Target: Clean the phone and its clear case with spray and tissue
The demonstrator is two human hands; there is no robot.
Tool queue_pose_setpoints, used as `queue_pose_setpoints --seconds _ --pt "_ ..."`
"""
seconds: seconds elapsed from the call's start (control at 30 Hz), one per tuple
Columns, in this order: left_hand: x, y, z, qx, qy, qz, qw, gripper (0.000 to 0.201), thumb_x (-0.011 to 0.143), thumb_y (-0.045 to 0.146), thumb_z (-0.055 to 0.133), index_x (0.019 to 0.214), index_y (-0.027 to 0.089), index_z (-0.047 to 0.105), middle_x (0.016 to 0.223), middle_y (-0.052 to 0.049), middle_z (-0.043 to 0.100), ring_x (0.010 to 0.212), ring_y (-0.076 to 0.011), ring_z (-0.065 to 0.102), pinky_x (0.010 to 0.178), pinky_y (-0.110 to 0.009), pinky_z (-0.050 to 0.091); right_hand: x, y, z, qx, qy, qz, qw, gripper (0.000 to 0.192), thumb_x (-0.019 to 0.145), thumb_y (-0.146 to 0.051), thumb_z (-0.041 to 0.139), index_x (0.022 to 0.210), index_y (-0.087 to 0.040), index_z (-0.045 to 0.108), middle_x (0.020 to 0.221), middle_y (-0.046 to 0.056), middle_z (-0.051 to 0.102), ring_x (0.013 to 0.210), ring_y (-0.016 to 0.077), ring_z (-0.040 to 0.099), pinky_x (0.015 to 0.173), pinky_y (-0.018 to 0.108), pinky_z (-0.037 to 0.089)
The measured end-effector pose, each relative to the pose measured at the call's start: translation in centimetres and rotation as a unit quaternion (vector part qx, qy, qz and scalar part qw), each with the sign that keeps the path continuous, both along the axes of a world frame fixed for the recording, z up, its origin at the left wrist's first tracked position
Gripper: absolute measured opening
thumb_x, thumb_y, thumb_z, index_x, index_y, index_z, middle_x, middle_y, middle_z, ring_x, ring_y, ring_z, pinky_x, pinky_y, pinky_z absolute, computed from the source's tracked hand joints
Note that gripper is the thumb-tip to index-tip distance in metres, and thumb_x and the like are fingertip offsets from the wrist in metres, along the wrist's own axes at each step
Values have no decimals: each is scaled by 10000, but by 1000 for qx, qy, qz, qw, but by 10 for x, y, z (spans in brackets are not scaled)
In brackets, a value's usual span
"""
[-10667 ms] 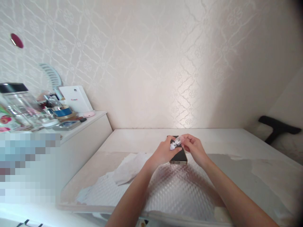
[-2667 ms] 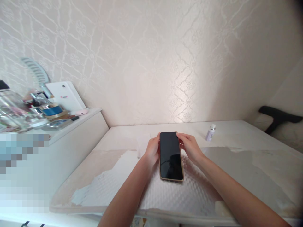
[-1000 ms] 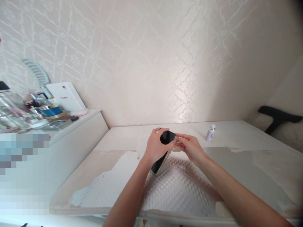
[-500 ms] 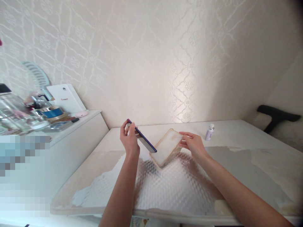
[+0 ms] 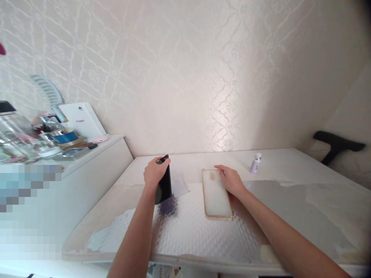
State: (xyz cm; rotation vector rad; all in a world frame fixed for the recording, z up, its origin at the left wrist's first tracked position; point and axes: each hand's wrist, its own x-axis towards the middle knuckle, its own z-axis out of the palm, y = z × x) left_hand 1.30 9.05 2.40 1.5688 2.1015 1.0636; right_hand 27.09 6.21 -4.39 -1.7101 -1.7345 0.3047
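Observation:
My left hand (image 5: 154, 170) is closed around the upper part of a smartphone (image 5: 165, 185), its dark face turned toward me and tilted over the table. The phone's lower end is just above or touching the textured sheet; I cannot tell which. To the right, a clear phone case (image 5: 216, 197) with a gold-coloured rim lies flat or nearly flat on the sheet, its camera cutout at the far end. My right hand (image 5: 231, 180) grips the case's upper right edge, with some fingers hidden. A thin pale cloth or tissue (image 5: 180, 184) lies between the phone and the case.
A dimpled, shiny sheet (image 5: 188, 235) covers the table's middle. A small white-capped bottle (image 5: 255, 163) stands at the back right. On the left, a white cabinet (image 5: 113, 144) bears jars, a comb and a white box (image 5: 82, 119). A black T-shaped object (image 5: 337, 143) is beyond the right edge.
The phone has moved left, away from the case, and its dark face has turned toward me. The case has been lowered and turned more upright in view, onto the sheet.

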Motion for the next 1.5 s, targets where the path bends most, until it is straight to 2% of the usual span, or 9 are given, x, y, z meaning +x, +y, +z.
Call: queue_pose_setpoints --seconds 0.1,0.27,0.53,0.77,0.93,1.07,1.27,1.37,1.5 --pt "-2 7 -7 -31 164 16 986 494 618 530 532 1028 261 595 997 -118 614 937 -335 539 743 -420 397 -3 2 -2 18 -18 -19 999 343 817 -159 349 1052 -179 598 1009 84 631 946 184 565 847 304 385" --pt "-4 18 -25 -71 252 -12 965 527 631 499 514 1087 241 564 1017 -131 604 906 -324 550 697 -383 411 -3 4 -3 28 -19 -40 999 321 809 -174 363 1000 -174 622 965 74 639 860 172 585 813 292 396" --pt "-2 18 -38 -71 327 -41 941 509 688 470 439 1096 188 550 1031 -157 579 960 -298 513 734 -355 400 -3 4 -4 28 -13 -45 999 313 809 -196 365 988 -169 621 957 67 638 805 170 589 782 287 400" --pt "6 15 -41 -63 341 -62 936 447 733 409 399 1096 196 549 1114 -163 539 1065 -340 427 817 -507 330 -7 6 -4 28 -48 -44 997 306 813 -198 363 976 -178 621 955 63 638 858 186 580 781 290 388" --pt "14 7 -37 -34 344 -193 918 455 730 475 449 1098 224 539 1262 -139 443 1176 -318 339 936 -598 113 -8 7 -4 22 -53 -44 997 298 812 -212 375 973 -174 623 938 69 642 834 183 587 764 288 392" --pt "20 3 -38 -60 309 -291 904 305 715 406 517 932 203 584 1104 -116 565 1093 -288 437 949 -557 149 -8 7 -5 29 -51 -41 997 297 805 -213 381 972 -169 622 940 65 642 793 177 592 760 293 397" --pt "35 0 -30 23 273 -276 921 171 794 277 424 804 172 559 806 -73 642 804 -211 584 913 -458 266 -5 5 -2 66 -16 -50 996 287 806 -250 389 945 -177 630 924 63 642 784 190 578 761 334 410" --pt "52 -5 -18 82 121 -270 952 171 791 320 443 819 191 551 760 -42 643 712 -172 588 749 -318 397 -7 0 7 115 75 -33 990 291 810 -319 408 958 -182 617 933 70 639 819 192 570 754 345 427" --pt "84 -12 -9 69 -155 -281 944 173 715 333 551 785 175 544 690 -22 624 591 -126 560 560 -225 395 -19 -12 21 127 267 122 948 365 763 -374 510 1083 -200 522 1045 73 608 905 170 567 744 306 456"
